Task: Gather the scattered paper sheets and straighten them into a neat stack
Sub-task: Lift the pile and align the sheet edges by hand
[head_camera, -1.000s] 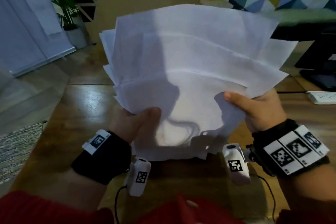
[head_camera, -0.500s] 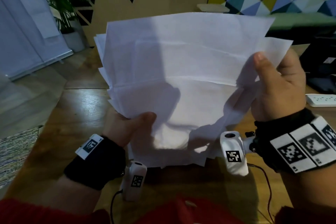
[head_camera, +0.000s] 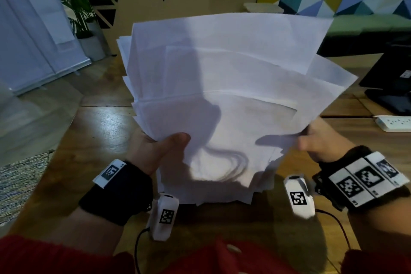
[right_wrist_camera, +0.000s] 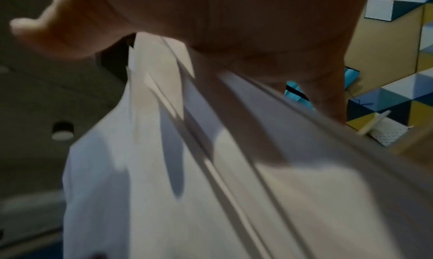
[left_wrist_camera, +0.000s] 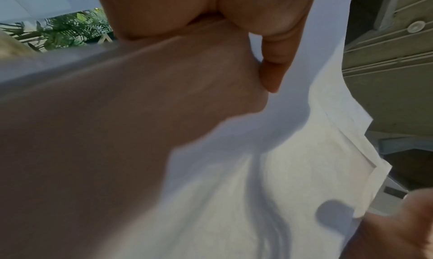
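Several white paper sheets (head_camera: 222,69) stand upright in an uneven fan, their bottom edges on the wooden table (head_camera: 95,140). My left hand (head_camera: 160,149) grips the lower left edge, with the thumb on the front sheet. The left wrist view shows this hand (left_wrist_camera: 164,77) curled round the sheets (left_wrist_camera: 293,170). My right hand (head_camera: 318,140) is at the lower right edge and is blurred. In the right wrist view its thumb sticks out clear of the sheets (right_wrist_camera: 187,189), which lie against the palm (right_wrist_camera: 234,22) and fingers. The sheets' tops and right sides are staggered.
A white power strip (head_camera: 393,123) lies on the table at the right, with a black monitor base (head_camera: 391,87) behind it. A woven rug (head_camera: 20,184) covers the floor at the left. A potted plant (head_camera: 86,29) stands far left.
My right hand went up the right edge of the sheets and has come back down to the lower right corner, thumb now off the front. The left hand kept its grip.
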`<action>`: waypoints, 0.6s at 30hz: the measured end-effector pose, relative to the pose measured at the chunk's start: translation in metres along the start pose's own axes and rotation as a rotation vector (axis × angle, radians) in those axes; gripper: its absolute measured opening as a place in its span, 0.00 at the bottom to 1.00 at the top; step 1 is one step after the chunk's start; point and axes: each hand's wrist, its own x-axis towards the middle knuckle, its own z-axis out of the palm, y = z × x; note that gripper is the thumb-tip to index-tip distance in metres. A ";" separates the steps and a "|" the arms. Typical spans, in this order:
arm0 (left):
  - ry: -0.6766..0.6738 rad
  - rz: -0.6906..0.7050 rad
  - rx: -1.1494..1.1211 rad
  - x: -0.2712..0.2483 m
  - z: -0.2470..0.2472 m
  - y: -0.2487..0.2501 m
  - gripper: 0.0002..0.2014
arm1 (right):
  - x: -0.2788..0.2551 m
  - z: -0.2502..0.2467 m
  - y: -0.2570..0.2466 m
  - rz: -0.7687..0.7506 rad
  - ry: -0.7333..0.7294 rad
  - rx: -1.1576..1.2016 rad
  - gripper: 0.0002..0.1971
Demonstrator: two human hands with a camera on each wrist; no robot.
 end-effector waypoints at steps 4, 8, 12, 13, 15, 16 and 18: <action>-0.096 -0.025 -0.002 0.005 0.006 0.000 0.29 | 0.006 0.015 0.013 0.072 0.128 -0.059 0.35; -0.110 0.027 0.173 0.010 0.018 0.008 0.18 | 0.015 0.031 0.005 0.007 0.447 -0.041 0.17; -0.008 0.232 0.248 0.002 0.022 0.030 0.07 | 0.000 0.040 -0.023 -0.175 0.504 -0.043 0.15; 0.011 0.264 0.207 -0.003 0.022 0.035 0.05 | -0.006 0.039 -0.028 -0.211 0.510 -0.037 0.14; 0.019 0.259 0.089 -0.010 0.022 0.039 0.04 | -0.015 0.034 -0.027 -0.226 0.500 -0.042 0.19; 0.009 0.233 0.062 -0.011 0.022 0.037 0.07 | -0.018 0.031 -0.025 -0.216 0.490 -0.048 0.22; -0.011 0.161 0.072 -0.011 0.025 0.027 0.08 | -0.020 0.027 -0.020 -0.241 0.469 0.009 0.23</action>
